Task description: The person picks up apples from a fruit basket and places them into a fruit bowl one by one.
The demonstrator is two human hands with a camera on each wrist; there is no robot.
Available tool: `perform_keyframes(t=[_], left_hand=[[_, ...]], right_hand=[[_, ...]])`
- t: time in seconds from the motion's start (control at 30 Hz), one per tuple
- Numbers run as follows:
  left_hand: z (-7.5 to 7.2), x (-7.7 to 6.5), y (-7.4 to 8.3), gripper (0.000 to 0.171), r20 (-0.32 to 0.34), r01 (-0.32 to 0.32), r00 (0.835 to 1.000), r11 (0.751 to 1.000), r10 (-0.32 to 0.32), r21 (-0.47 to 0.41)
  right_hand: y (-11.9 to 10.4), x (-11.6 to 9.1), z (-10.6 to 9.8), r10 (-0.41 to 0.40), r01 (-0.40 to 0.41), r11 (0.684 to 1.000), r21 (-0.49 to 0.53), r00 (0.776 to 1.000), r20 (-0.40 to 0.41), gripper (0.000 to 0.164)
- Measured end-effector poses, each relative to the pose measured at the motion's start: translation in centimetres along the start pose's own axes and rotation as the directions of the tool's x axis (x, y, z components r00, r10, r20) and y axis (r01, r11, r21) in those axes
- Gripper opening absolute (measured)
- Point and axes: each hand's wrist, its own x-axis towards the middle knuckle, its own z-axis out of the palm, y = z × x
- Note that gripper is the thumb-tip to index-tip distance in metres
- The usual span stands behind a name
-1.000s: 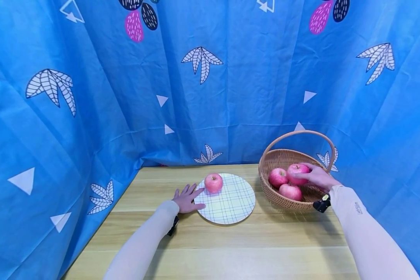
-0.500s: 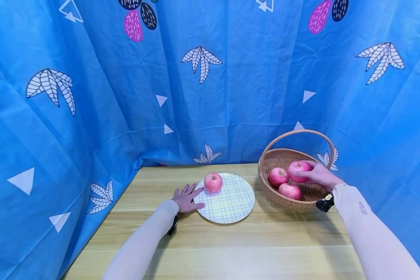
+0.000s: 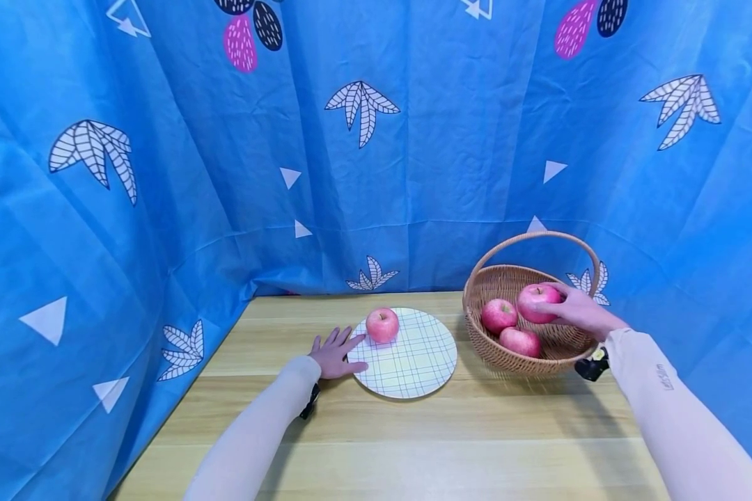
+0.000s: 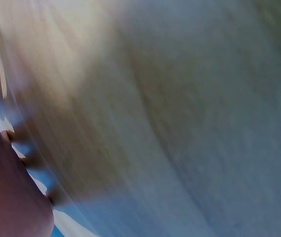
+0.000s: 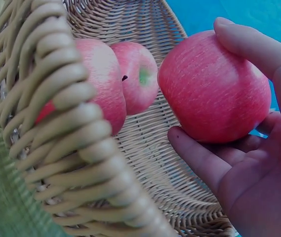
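Note:
In the head view my right hand grips a red apple inside the wicker basket, on its right side. The right wrist view shows thumb and fingers curled round this apple. Two more apples lie in the basket: one at the left, one nearer the front. My left hand lies with spread fingers at the left rim of a round checked plate, thumb and a finger touching it. On that plate, near its far left edge, sits one apple.
The wooden table carries plate and basket. A tall arched handle spans the basket. Blue patterned curtain encloses the table at the back and sides. The left wrist view mostly shows blurred tabletop.
My right hand has moved slightly right and up with the apple, away from the other two apples in the basket. The left hand and plate have stayed put.

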Motion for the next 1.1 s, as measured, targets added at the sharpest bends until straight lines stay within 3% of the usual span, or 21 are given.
perform_keyframes(t=[0.63, 1.1], left_hand=[[0.1, 0.4, -0.4, 0.095, 0.014, 0.007, 1.000, 1.000, -0.007, 0.012], [-1.0, -0.9, 1.0, 0.087, 0.017, 0.025, 1.000, 1.000, -0.025, 0.001]], right_hand=[[-2.3, -2.0, -0.4, -0.013, 0.013, 1.000, -0.006, 0.999, 0.031, 0.087], [-3.8, -2.8, -0.3, -0.048, 0.050, 0.996, -0.078, 0.998, 0.033, 0.081]])
